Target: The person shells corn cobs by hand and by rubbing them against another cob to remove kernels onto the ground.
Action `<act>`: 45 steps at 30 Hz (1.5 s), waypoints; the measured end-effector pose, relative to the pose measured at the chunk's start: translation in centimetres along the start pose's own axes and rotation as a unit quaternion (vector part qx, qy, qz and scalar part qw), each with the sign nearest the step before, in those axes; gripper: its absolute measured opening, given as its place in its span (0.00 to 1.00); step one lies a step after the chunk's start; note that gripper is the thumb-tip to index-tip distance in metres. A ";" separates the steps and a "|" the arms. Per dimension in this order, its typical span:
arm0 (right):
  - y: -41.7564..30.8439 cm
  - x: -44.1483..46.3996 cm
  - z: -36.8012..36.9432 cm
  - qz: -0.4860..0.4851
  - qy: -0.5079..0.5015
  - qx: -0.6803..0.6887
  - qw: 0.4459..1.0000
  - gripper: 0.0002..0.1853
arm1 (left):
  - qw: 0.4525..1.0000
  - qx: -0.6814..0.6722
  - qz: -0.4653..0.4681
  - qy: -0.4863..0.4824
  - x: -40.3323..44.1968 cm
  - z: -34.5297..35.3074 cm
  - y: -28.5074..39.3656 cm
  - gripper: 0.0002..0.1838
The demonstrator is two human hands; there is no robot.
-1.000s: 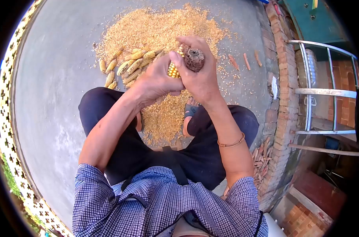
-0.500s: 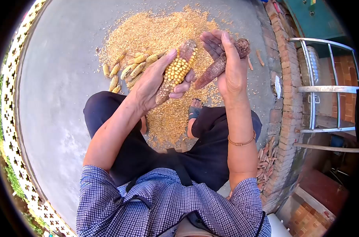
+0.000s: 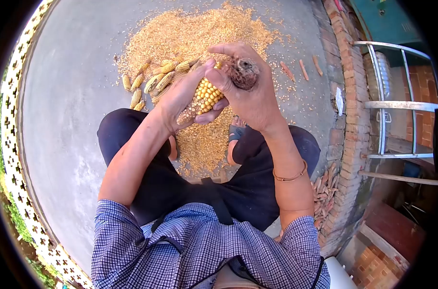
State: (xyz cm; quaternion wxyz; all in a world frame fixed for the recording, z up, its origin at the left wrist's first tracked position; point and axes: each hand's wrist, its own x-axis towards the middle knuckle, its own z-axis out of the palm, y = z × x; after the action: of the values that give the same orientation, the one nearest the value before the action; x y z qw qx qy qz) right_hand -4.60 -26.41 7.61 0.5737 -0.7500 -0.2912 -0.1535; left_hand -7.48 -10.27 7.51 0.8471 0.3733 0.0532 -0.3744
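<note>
My left hand (image 3: 180, 98) is closed around a partly shelled corn ear (image 3: 208, 95), with yellow kernels left in the middle and bare cob at its lower end. A bare reddish-brown corncob (image 3: 243, 73) is gripped in my right hand (image 3: 250, 98), its broken end facing up toward me. The right hand rests against the upper part of the ear, hiding where cob and kernels meet. Beneath both hands lies a wide pile of loose corn kernels (image 3: 180, 36). Several whole corn ears (image 3: 166, 81) lie on the pile's left side.
Stripped cobs (image 3: 287, 71) lie on the concrete floor (image 3: 74, 96) right of the pile. More cobs (image 3: 325, 197) are heaped by the low brick edge (image 3: 351, 111). A metal railing (image 3: 397, 105) stands at the right. A perforated wall (image 3: 13, 120) curves along the left.
My right hand has moved left and turned, bringing the bare cob from beside the ear onto its top. The left hand still holds the ear, slightly lower and further left.
</note>
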 end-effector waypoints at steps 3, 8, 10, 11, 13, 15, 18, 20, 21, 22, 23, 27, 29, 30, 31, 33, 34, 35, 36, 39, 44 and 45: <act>-0.9 -0.6 0.9 0.128 0.029 -0.073 0.989 0.15 | 0.959 0.250 0.104 0.088 0.4 0.3 -1.5 0.28; -1.9 0.5 0.2 0.272 0.043 -0.013 0.961 0.13 | 0.968 0.225 0.104 0.023 0.8 0.1 -2.4 0.27; -1.1 1.3 -1.0 0.303 0.101 0.228 0.920 0.15 | 0.988 0.131 0.066 0.043 0.9 -0.1 -2.0 0.31; -0.4 1.3 -1.7 0.313 0.124 0.331 0.882 0.18 | 0.996 0.074 0.043 0.036 0.7 0.1 -1.4 0.31; 0.2 1.6 -2.7 0.302 0.158 0.360 0.868 0.18 | 0.994 -0.019 0.008 0.108 0.3 1.4 -0.6 0.32; 0.6 1.4 -3.2 0.289 0.173 0.384 0.860 0.20 | 0.995 -0.062 0.013 0.079 0.2 1.8 -0.5 0.34; -0.2 1.1 -3.1 0.291 0.141 0.341 0.882 0.21 | 0.997 -0.060 0.027 0.031 0.5 1.2 -0.8 0.37; -0.7 1.1 -2.7 0.265 0.118 0.329 0.899 0.21 | 0.998 -0.047 0.042 0.021 0.7 0.9 -0.7 0.36; -0.7 1.1 -2.7 0.248 0.100 0.321 0.909 0.20 | 0.997 -0.052 0.049 0.023 0.6 1.0 -0.7 0.35; -0.7 1.1 -2.6 0.230 0.082 0.312 0.918 0.20 | 0.997 -0.060 0.051 0.020 0.6 1.1 -0.7 0.34; -0.4 1.1 -2.5 0.202 0.067 0.292 0.933 0.18 | 0.996 -0.067 0.053 0.016 0.6 1.1 -0.7 0.33; -1.6 0.7 -2.4 0.227 0.000 0.257 0.939 0.20 | 0.993 -0.116 0.034 -0.013 0.7 0.6 -1.0 0.29; -2.0 0.6 -2.1 0.216 -0.017 0.236 0.947 0.21 | 0.997 -0.077 0.025 -0.016 0.7 0.4 -1.0 0.29; -2.4 0.6 -1.9 0.209 -0.022 0.224 0.952 0.21 | 0.998 -0.059 0.019 -0.017 0.7 0.4 -1.0 0.29; -2.7 0.7 -1.9 0.235 -0.028 0.217 0.947 0.19 | 1.000 -0.004 0.018 0.003 0.6 0.6 -0.9 0.28; -1.7 0.1 -0.7 0.246 0.015 0.169 0.954 0.18 | 0.996 0.065 0.046 0.026 0.7 0.8 -1.2 0.28; -1.5 0.0 -0.1 0.253 0.038 0.144 0.956 0.19 | 0.993 0.098 0.059 0.037 0.6 1.0 -1.4 0.27; -1.7 0.0 -0.1 0.281 0.049 0.130 0.950 0.20 | 0.988 0.128 0.059 0.063 0.5 1.3 -1.4 0.27; -1.7 0.2 0.0 0.288 0.059 0.142 0.945 0.19 | 0.979 0.179 0.078 0.064 0.6 1.3 -1.4 0.27; -1.2 0.4 0.0 0.371 0.067 0.156 0.913 0.15 | 0.909 0.364 0.181 0.096 0.8 1.8 -2.5 0.28; -0.9 0.6 -0.3 0.366 0.103 0.259 0.888 0.15 | 0.943 0.272 0.125 0.145 1.0 1.3 -2.6 0.31; -0.4 0.6 -0.5 0.357 0.113 0.299 0.878 0.15 | 0.948 0.242 0.131 0.162 1.4 1.7 -2.7 0.31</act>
State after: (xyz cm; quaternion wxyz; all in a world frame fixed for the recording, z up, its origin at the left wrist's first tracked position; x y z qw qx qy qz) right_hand -4.33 -26.70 8.38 0.8155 -0.5733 0.0316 0.0722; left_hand -8.57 -13.47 6.66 0.7531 0.6261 0.0481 -0.1963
